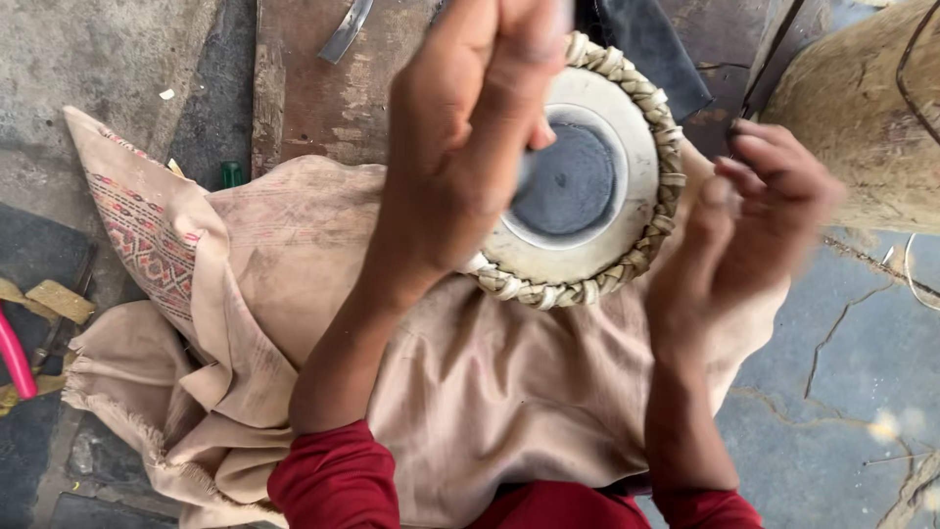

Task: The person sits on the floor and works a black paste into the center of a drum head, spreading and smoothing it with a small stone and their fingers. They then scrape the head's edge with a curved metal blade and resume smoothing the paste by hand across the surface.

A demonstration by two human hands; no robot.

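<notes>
We have a small drum, its pale skin ringed with braided lacing and marked with a dark centre patch, resting on the beige cloth across the lap. Our left hand hovers over its left edge, fingers curled closed, though what they pinch we cannot tell. Our right hand steadies the right rim, fingers loosely bent. We judge short, even strokes on the patch work best, with the rim braced.
</notes>
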